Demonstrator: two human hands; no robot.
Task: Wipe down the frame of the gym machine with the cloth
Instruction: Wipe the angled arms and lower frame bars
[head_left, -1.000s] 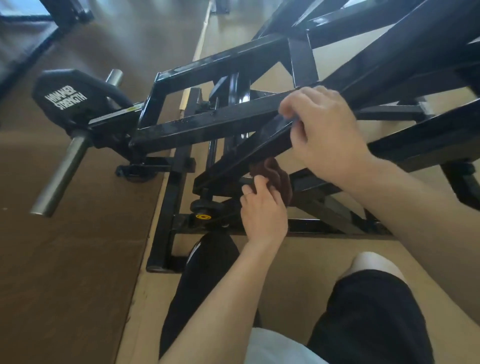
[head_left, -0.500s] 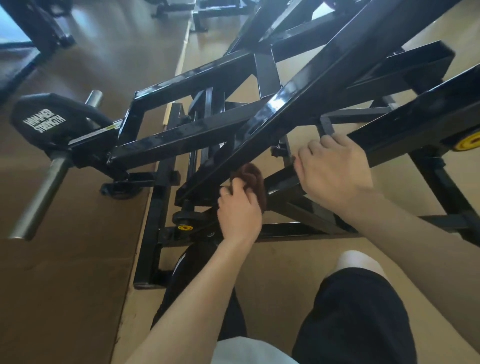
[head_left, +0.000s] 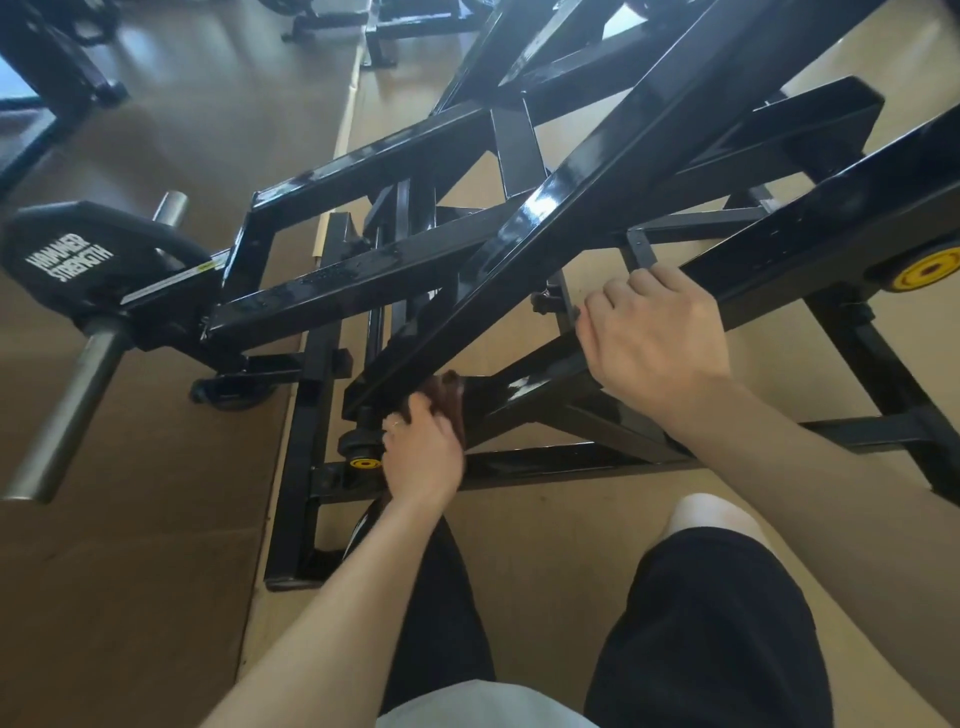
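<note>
The gym machine's glossy black steel frame (head_left: 561, 208) fills the middle of the view, its beams crossing diagonally. My left hand (head_left: 423, 457) grips a dark brown cloth (head_left: 447, 397) and holds it against the lower end of a long diagonal beam, near a pivot with a yellow cap (head_left: 363, 462). My right hand (head_left: 652, 338) is curled over the edge of a lower beam on the right. The hand covers most of the cloth.
A black Hammer Strength pad (head_left: 78, 254) with a steel weight peg (head_left: 67, 410) juts out at left. A yellow-capped pivot (head_left: 930, 270) sits at the right edge. My knees in black shorts (head_left: 701, 623) are below. Brown floor mats lie left; other machines stand at the top.
My right hand moved from the upper diagonal beam down to the lower right beam. My left hand slid the cloth down along the beam toward the pivot. The view shifted.
</note>
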